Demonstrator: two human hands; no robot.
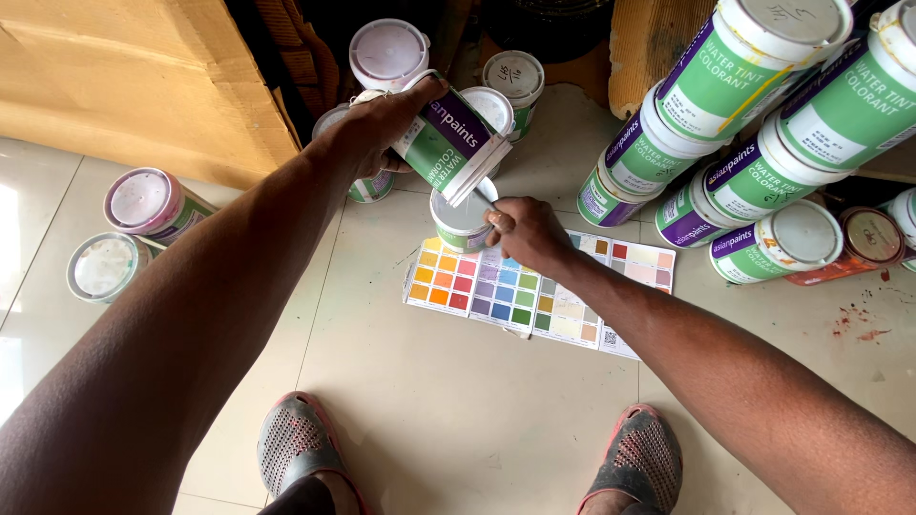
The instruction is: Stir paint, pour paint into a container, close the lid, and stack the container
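My shoes (305, 448) stand at the bottom of the frame with bare floor (439, 401) between them and the colour chart (539, 286); that is the widest open room I see. My right hand (530, 234) rests over the chart's upper edge, fingers pinched shut on the rim of the open can (465, 221) at centre. If I tug, it may tip and wet the chart. Above it my left hand (382, 129) grips a tilted can (450, 143), fingers wrapped round its side, mouth down toward the open one. A loose grip could drop it. Upper right, the stacked cans (744, 153) lie close to my right arm; an elbow swing might roll them. More cans (138, 205) sit at left, well apart.
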